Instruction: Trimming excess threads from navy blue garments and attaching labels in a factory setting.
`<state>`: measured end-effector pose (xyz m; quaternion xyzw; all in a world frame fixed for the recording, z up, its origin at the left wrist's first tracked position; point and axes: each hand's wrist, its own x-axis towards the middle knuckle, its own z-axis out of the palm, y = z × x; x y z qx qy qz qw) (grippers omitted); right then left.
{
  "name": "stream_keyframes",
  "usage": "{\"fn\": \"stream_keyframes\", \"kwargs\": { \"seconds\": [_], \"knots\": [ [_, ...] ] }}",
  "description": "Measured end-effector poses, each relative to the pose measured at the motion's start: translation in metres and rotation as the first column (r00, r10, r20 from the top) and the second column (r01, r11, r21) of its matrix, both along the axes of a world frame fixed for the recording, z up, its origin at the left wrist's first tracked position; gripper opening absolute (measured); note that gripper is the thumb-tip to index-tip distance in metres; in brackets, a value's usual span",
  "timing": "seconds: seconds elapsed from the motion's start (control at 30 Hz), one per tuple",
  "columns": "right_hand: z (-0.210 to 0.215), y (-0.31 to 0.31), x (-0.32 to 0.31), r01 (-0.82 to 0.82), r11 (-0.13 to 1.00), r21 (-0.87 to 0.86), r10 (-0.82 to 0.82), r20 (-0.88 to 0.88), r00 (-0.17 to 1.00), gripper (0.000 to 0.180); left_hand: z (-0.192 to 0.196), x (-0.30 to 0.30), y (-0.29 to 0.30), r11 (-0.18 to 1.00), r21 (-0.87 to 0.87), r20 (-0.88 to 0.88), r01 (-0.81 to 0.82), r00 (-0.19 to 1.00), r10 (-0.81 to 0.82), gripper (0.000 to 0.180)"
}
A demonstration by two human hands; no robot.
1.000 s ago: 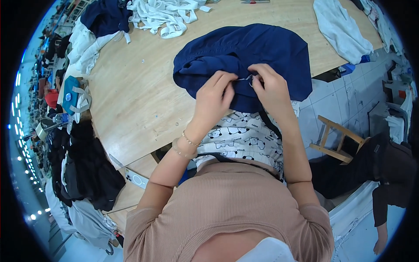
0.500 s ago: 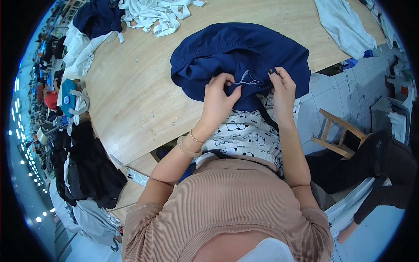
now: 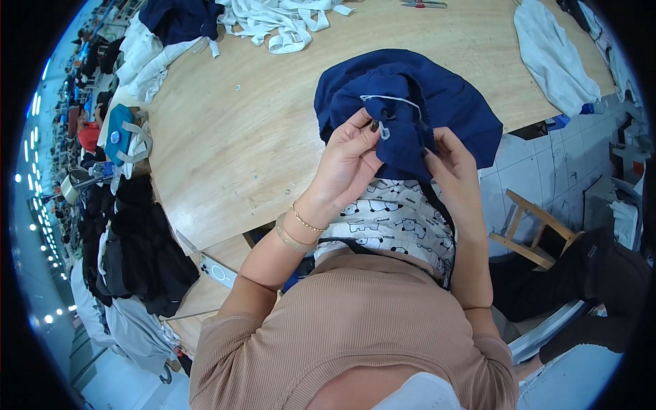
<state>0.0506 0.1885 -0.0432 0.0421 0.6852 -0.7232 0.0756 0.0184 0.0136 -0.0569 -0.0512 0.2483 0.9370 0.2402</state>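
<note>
A navy blue garment (image 3: 458, 89) lies bunched at the table's near edge, partly over the patterned apron (image 3: 403, 219) on my lap. My left hand (image 3: 348, 157) pinches its folded edge between thumb and fingers. Just beside the thumb hangs a small pale loop (image 3: 384, 130), and a thin white cord (image 3: 393, 98) curves across the raised cloth above. At the other side of that fold, my right hand (image 3: 452, 164) grips the navy fabric with closed fingertips. The cloth between the hands is lifted; which part of the garment it is, I cannot tell.
White fabric strips (image 3: 287, 27) and a dark blue cloth (image 3: 181, 20) lie at the far left of the table (image 3: 232, 150). A white cloth (image 3: 553, 61) is at the far right. A phone (image 3: 217, 270) rests at left; a wooden stool (image 3: 536, 229) and a seated person (image 3: 594, 266) are at right.
The bunched garment sits further right in view. Its edge is now raised and folded between my hands, and the cord lies higher across it. My right hand has come onto the fabric.
</note>
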Motion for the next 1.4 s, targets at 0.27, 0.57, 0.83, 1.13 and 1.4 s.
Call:
{"fn": "stream_keyframes", "kwargs": {
  "seconds": [0.27,0.57,0.83,1.13,1.4],
  "knots": [
    [0.050,0.003,-0.034,0.258,0.844,0.470,0.078,-0.584,0.808,0.025,0.008,-0.005,-0.006,0.994,0.046,-0.085,0.096,0.992,-0.092,0.033],
    [0.071,-0.017,-0.087,0.068,0.982,0.177,0.044,-0.563,0.825,0.011,0.068,-0.050,-0.026,0.709,-0.691,-0.398,-0.140,0.892,-0.213,0.021],
    [0.124,-0.033,-0.101,0.283,0.945,0.167,-0.064,-0.751,0.658,0.007,0.121,-0.049,0.004,0.264,-0.532,-0.846,-0.805,0.513,-0.141,0.032],
    [0.139,-0.012,-0.105,0.089,0.982,-0.164,-0.175,-0.649,0.740,0.011,0.152,-0.083,-0.025,0.820,-0.427,-0.746,-0.382,0.661,-0.080,0.024],
    [0.057,-0.013,-0.082,-0.055,0.919,-0.390,-0.046,-0.245,0.968,0.011,0.083,-0.081,-0.021,0.976,-0.201,-0.330,0.079,0.933,-0.143,0.021]
  ]
}}
